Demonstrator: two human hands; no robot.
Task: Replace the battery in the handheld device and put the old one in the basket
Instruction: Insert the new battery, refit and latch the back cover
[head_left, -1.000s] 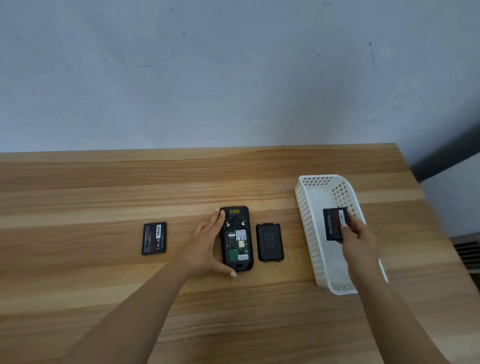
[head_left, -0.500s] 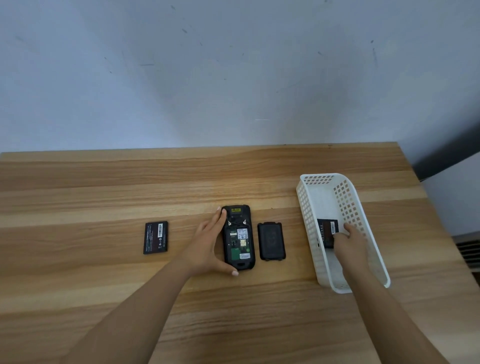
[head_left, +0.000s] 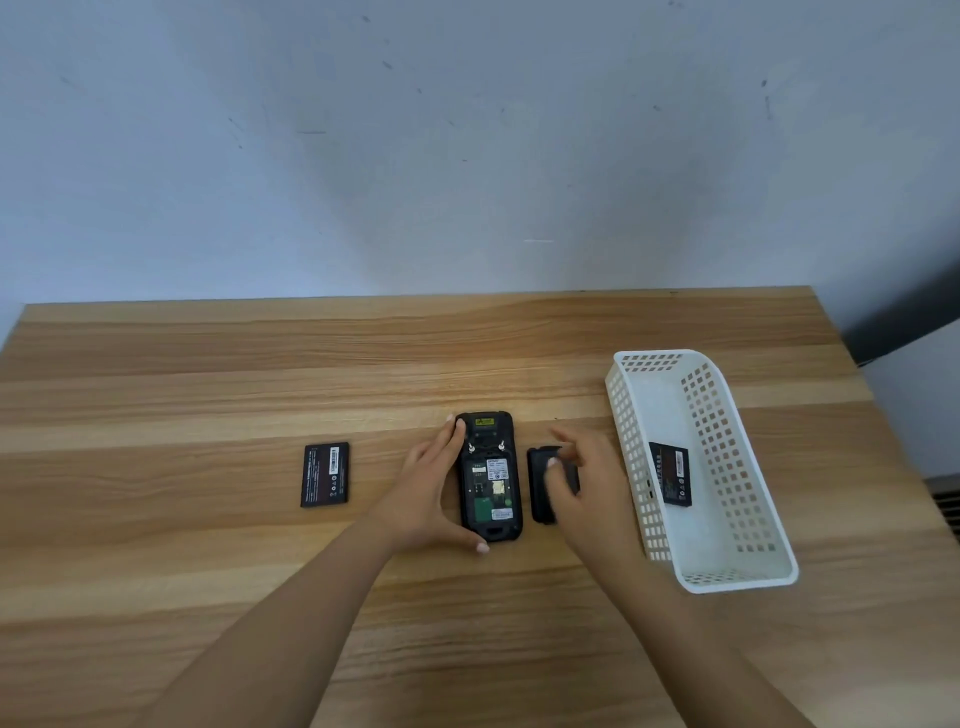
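The black handheld device (head_left: 489, 475) lies face down mid-table, its battery bay open and empty. My left hand (head_left: 427, 488) cups its left side, fingers along the edge and thumb at the bottom corner. The black back cover (head_left: 540, 483) lies just right of the device. My right hand (head_left: 584, 480) hovers over that cover with fingers spread, holding nothing. One black battery (head_left: 671, 474) rests inside the white basket (head_left: 737, 569). Another black battery (head_left: 325, 474) lies on the table to the left.
The wooden table (head_left: 208, 571) ends at a plain wall behind and has its right edge just past the basket. A dark strip and a vent show off the table at the far right.
My right hand let go of the battery inside the basket and moved left, over the back cover. My left hand stayed on the device.
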